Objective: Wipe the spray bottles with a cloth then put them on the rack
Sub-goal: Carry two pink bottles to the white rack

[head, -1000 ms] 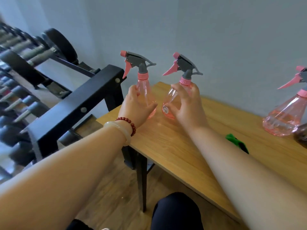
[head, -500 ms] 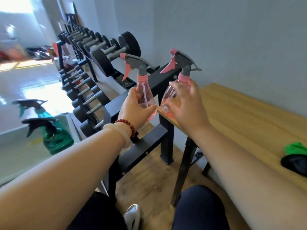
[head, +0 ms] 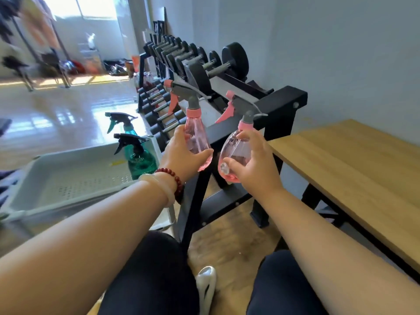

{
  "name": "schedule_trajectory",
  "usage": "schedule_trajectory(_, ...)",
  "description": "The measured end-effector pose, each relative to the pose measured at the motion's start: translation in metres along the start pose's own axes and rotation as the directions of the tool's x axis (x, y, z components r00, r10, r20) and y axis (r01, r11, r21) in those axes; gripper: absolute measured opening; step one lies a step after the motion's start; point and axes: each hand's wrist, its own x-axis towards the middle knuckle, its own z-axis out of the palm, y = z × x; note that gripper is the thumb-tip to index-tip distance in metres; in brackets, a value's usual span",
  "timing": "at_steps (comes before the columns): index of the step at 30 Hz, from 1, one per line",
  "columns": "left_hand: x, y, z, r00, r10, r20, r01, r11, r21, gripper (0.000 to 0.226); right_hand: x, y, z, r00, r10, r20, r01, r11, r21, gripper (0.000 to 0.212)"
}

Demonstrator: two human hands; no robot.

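You have a pink spray bottle in each hand, both held in the air at the centre of the frame, in front of the black dumbbell rack [head: 280, 103]. Your left hand [head: 179, 155] wraps round the lower body of the slimmer pink bottle [head: 193, 128], thumb across its front; the bottle stands upright with its grey and pink trigger head pointing left. Your right hand [head: 256, 169] grasps the rounder pink bottle [head: 234, 151] from the right side, fingers curled over its shoulder and thumb pressing near its base. This one tilts a little, head also to the left. The two bottles sit just beside each other, with a narrow gap between them.

At centre left, two teal spray bottles [head: 138, 155] stand at the far right corner of a white perforated tray [head: 68, 178]. The wooden table [head: 352, 160] fills the right of the frame. A red bead bracelet [head: 173, 176] circles your left wrist.
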Motion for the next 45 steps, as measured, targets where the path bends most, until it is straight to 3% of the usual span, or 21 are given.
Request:
schedule_trajectory(8,-0.012,-0.029,-0.028,0.998,-0.044,-0.052,0.046,0.999,0.022,0.082,-0.014,-0.019,0.035,0.994,0.079,0.074,-0.087,0.988,0.124,0.076)
schedule_trajectory(12,-0.01,-0.045,-0.038,0.994,-0.072,-0.078,0.075,0.997,0.035,0.083,-0.008,-0.023,0.052,0.983,0.113,0.144,-0.134,0.98,0.149,0.104)
schedule_trajectory(18,-0.012,-0.065,-0.05,0.992,-0.086,-0.094,0.091,0.995,0.051,0.082,-0.005,-0.024,0.078,0.988,0.071,0.135,-0.087,0.99,0.114,0.084)
schedule_trajectory(25,-0.022,-0.087,-0.074,0.991,-0.086,-0.103,0.088,0.996,0.016,0.074,-0.013,-0.036,0.103,0.98,0.1,0.174,-0.127,0.98,0.152,0.085)
schedule_trajectory(31,-0.03,-0.11,-0.105,0.987,-0.092,-0.129,0.101,0.993,0.063,0.082,-0.012,-0.061,0.132,0.978,0.094,0.189,-0.13,0.974,0.188,0.09)
schedule_trajectory(45,-0.017,-0.178,-0.183,0.964,-0.143,-0.225,0.175,0.976,0.129,0.08,0.001,-0.119,0.203,0.974,0.017,0.226,-0.067,0.975,0.212,0.081)
